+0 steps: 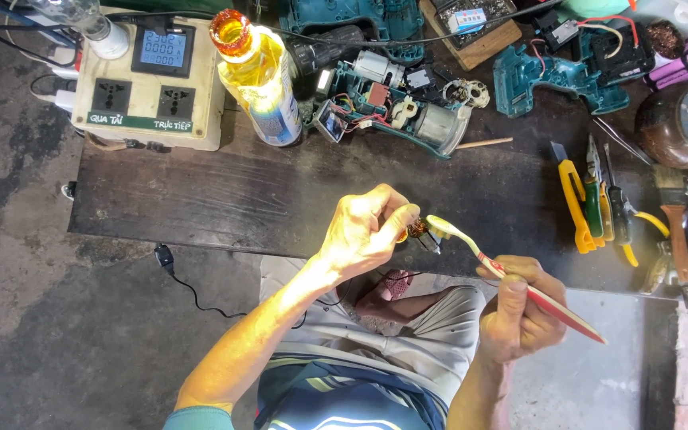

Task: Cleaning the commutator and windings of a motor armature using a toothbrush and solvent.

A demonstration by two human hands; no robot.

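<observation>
I sat over a stained, dark concrete floor with a dark wooden board laid across it as my bench. A pale slab lay to my right, a black cable trailed across the floor, and bright light fell from above.

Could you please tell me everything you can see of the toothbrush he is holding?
The toothbrush looks plastic, with a pale yellow-white head and neck and a red and white handle. The right hand grips it mid-handle, tilted, head up-left and tail down-right. Its head meets a small coppery part pinched in the left hand, above the dark board's edge.
</observation>
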